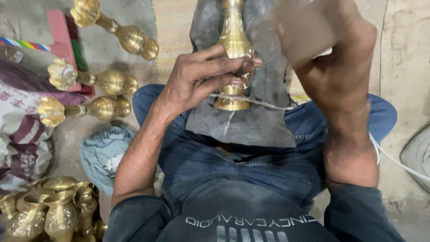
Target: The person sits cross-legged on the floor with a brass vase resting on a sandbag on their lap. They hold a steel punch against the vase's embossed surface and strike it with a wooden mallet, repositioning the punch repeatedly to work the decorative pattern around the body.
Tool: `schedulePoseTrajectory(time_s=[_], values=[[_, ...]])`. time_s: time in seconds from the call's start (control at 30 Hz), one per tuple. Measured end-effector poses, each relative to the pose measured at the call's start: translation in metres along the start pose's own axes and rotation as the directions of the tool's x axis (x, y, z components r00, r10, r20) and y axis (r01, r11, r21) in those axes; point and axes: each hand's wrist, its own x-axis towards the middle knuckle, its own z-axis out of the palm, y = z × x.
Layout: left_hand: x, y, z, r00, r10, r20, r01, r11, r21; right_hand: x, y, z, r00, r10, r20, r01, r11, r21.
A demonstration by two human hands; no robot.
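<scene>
The left hand [210, 74] is closed around a tall golden brass piece with a flared round base [234, 45], the fingers curled over its narrow lower part and the thumb pressing from the side. This brass piece stands on a dark grey cloth [260, 121] that lies over the person's lap, at about 12 o'clock from the body. A thin pale cord [268, 104] crosses the base of the piece and runs toward 3 o'clock. The right hand [313, 31] is lifted at 1 o'clock and very blurred; I cannot tell how far it is open or what it has.

At 10 o'clock, three turned brass spindles with flower-shaped ends [85, 80] lie on the floor. At 8 o'clock, a group of small brass vases [49, 210] stands together, beside a crumpled light blue cloth [105, 152].
</scene>
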Motion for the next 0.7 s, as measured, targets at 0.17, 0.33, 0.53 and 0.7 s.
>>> schedulePoseTrajectory(time_s=[0.17, 0.33, 0.53, 0.7], values=[[-0.002, -0.008, 0.000, 0.987, 0.151, -0.056, -0.153, 0.988, -0.033, -0.008, 0.008, 0.011, 0.961, -0.273, -0.031, 0.269, 0.958, -0.099], [0.002, -0.012, -0.004, 0.958, 0.266, -0.110, -0.269, 0.963, -0.012, -0.008, 0.004, 0.004, 0.826, -0.558, 0.079, 0.478, 0.618, -0.624], [0.001, -0.013, -0.002, 0.960, 0.259, -0.109, -0.256, 0.966, 0.043, -0.012, 0.008, 0.005, 0.845, -0.527, 0.087, 0.476, 0.669, -0.572], [-0.004, -0.014, 0.004, 0.948, 0.285, -0.142, -0.289, 0.957, -0.008, -0.016, 0.026, 0.011, 0.868, -0.492, 0.073, 0.466, 0.753, -0.465]])
